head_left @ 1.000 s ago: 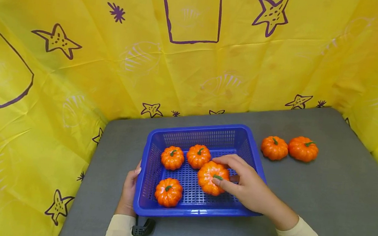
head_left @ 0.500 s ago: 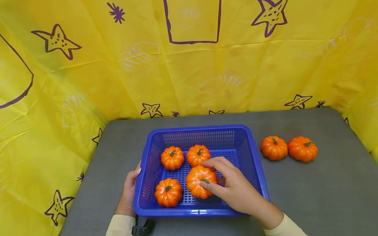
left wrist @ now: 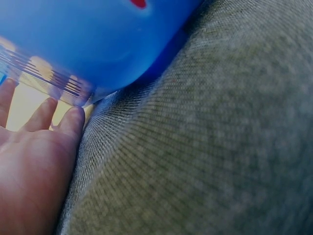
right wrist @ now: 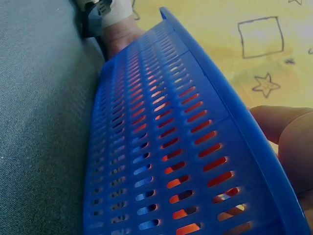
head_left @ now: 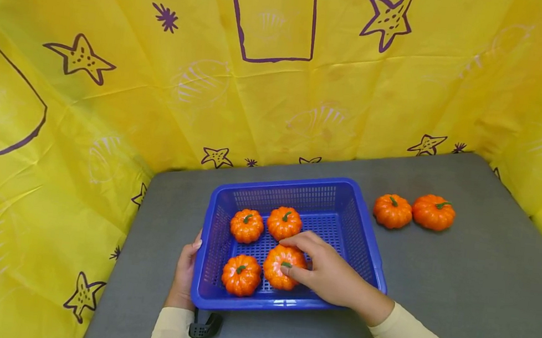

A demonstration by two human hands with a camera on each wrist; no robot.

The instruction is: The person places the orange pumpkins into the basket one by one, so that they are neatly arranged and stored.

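A blue plastic basket point(head_left: 285, 304) with slotted walls stands on the grey table. My right hand point(head_left: 329, 276) reaches over its near side and holds a small orange pumpkin point(head_left: 279, 273) inside, thumb by the green stem. Three more pumpkins sit in the basket: one at the back left point(head_left: 246, 226), one at the back middle point(head_left: 285, 223), one at the front left point(head_left: 241, 275). Against the basket's left outer wall rests my left hand point(head_left: 185, 271), thumb at the rim. The left wrist view shows its fingers point(left wrist: 41, 115) extended to the slotted wall.
Two more pumpkins, a nearer one point(head_left: 393, 211) and a farther one point(head_left: 433, 212), sit side by side on the table right of the basket. A yellow patterned cloth point(head_left: 268, 107) hangs behind and along both sides of the grey table point(head_left: 469, 281).
My right hand has moved left and lower in the basket with its pumpkin, bringing it beside the front-left one. My left hand and the basket have stayed put.
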